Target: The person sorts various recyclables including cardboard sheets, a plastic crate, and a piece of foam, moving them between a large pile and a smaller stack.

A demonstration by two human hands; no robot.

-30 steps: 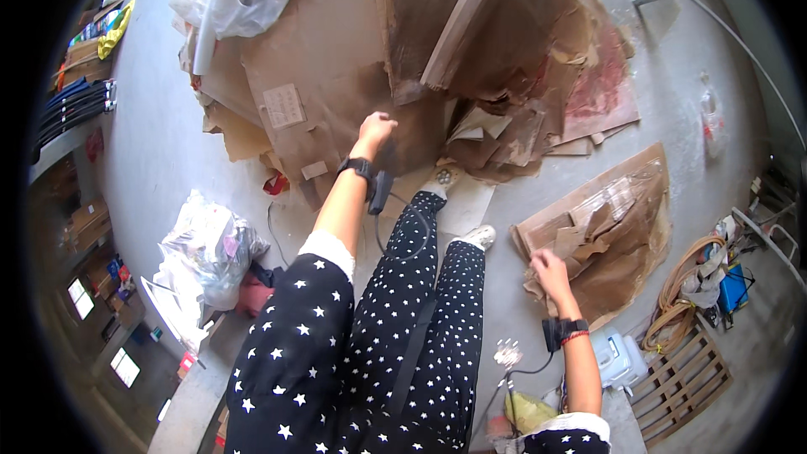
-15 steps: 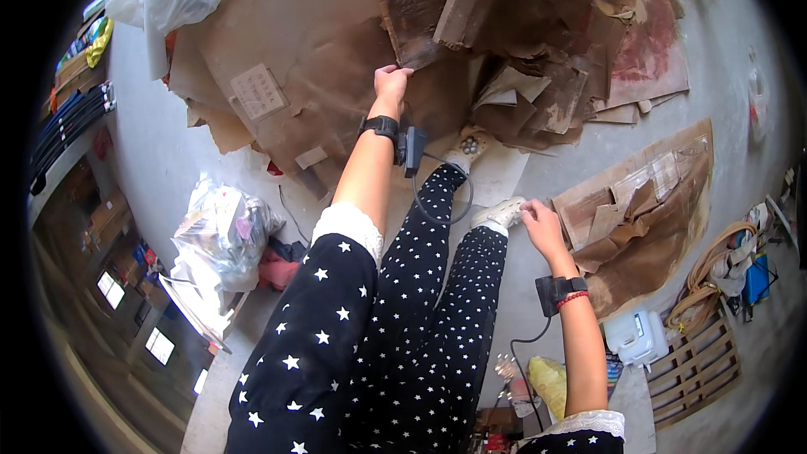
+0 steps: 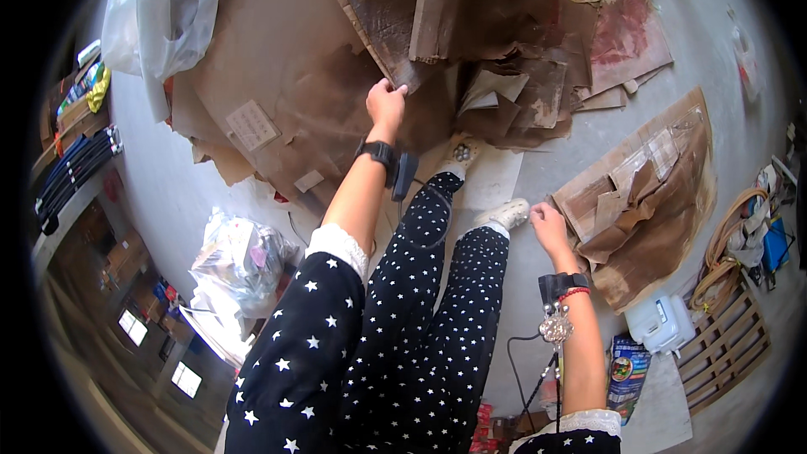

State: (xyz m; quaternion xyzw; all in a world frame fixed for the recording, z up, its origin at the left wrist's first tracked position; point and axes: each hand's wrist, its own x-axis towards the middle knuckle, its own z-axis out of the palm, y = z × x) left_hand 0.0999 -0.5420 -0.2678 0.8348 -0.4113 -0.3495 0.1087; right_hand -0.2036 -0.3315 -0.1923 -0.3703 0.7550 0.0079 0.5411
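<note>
My left hand (image 3: 387, 107) is closed on the lower corner of a brown, damp-looking cardboard sheet (image 3: 374, 0), which slants up and away from it. Under that sheet lies a larger flattened cardboard (image 3: 277, 76) with a pale paper label. My right hand (image 3: 550, 227) hangs above the floor between my right shoe (image 3: 508, 213) and a torn piece of cardboard (image 3: 647, 193). Its fingers are curled together, and I see nothing in them. Both wrists wear black straps with small boxes and cables; a round beaded pendant (image 3: 556, 327) dangles by my right forearm.
Torn cardboard scraps (image 3: 530, 101) heap up ahead of my feet. A clear plastic sheet (image 3: 168, 17) hangs at the far left, and a stuffed plastic bag (image 3: 244, 256) stands nearer. On the right are a pale jug (image 3: 660, 324), a wooden pallet (image 3: 725, 349) and coiled hose (image 3: 723, 261).
The whole view has turned slightly. My left hand, still gripping the cardboard corner, has come a little lower in the picture. My right hand stays curled near the torn piece. The pendant has swung into view.
</note>
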